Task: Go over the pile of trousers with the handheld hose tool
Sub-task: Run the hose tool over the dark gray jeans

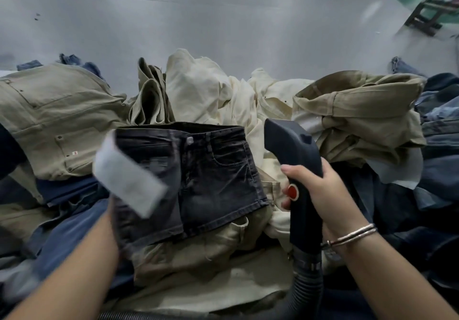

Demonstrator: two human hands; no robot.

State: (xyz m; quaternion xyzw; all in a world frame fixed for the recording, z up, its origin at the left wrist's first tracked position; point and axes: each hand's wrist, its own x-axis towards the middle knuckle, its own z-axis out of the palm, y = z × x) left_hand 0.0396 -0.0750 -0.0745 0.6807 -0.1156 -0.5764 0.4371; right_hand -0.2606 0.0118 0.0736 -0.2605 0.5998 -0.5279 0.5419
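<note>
right hand grips the black hose tool at 3 o'clock of the black denim shorts; left hand, a blurred white mitt, grip unclear.

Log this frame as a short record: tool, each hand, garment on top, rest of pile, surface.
tool: dark handheld hose tool, held upright, red button facing the camera, ribbed hose at its base
right hand: right hand grips the tool's handle; bangles on the wrist
left hand: left hand hidden behind a blurred pale strip; grip cannot be told
top garment: black denim shorts, front up, lying flat
pile: khaki trousers, cream trousers, blue denim
surface: grey table
</note>
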